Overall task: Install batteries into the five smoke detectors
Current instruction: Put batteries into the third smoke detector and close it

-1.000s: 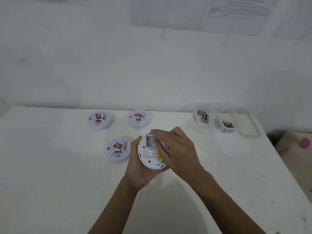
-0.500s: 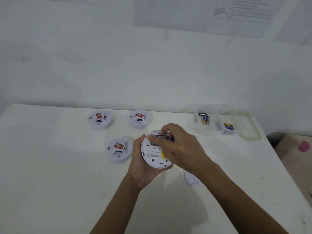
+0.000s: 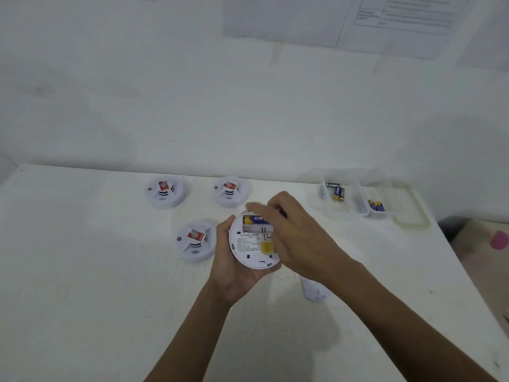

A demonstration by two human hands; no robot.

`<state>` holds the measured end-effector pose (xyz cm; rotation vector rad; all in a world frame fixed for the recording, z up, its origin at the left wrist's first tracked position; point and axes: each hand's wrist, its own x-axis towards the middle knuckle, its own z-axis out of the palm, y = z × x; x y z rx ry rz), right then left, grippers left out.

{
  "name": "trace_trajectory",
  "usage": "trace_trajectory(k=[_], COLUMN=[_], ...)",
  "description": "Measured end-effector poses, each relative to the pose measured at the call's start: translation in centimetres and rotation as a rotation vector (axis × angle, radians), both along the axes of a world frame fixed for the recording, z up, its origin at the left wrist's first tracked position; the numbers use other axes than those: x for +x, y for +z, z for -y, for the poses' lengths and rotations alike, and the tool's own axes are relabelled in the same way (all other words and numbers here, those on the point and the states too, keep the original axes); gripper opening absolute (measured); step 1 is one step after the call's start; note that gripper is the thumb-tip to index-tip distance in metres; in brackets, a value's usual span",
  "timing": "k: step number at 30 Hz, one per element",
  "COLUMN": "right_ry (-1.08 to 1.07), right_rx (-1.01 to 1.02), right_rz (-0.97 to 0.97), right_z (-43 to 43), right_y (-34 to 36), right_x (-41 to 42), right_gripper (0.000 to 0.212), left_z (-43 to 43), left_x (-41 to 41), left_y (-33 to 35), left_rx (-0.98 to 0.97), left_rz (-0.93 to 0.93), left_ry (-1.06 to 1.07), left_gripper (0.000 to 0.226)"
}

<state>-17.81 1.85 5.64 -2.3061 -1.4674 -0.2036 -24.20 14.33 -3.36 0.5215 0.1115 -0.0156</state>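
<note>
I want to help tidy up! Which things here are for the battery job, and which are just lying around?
For the job: held detector, battery inside it, back-left detector, back-right detector, near detector, spare batteries in clear box, loose white cover (probably).
Just lying about: wall papers, pink thing.
</note>
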Motion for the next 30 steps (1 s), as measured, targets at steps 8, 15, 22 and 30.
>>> trace_trajectory(k=[8,15,22,30], right_ry=[-0.116,-0.142,-0.25,-0.352], right_rx=[0.316,0.408,0.515,0.602], right_rz=[-0.35,-0.218,-0.341,-0.483], right_z=[0.1,0.2,0.1,-0.4], right_y=[0.9,-0.7,-2.2,-2.6], right_x=[-0.7,-0.5,-1.4,-2.1], right_gripper=[0.027,0.016,0.015,0.011], left_z=[-0.5,-1.0,-1.2,-1.2], left_x=[-0.2,0.1,0.2,0.4], left_y=[-0.2,-0.3,-0.5,-0.5], left_rx=[-0.005,0.0,0.015,-0.046], left_rz=[0.057,0.013,0.015,0.031], left_ry=[-0.05,-0.016,0.01,-0.025], left_gripper=[0.062,0.066,0.063,0.068])
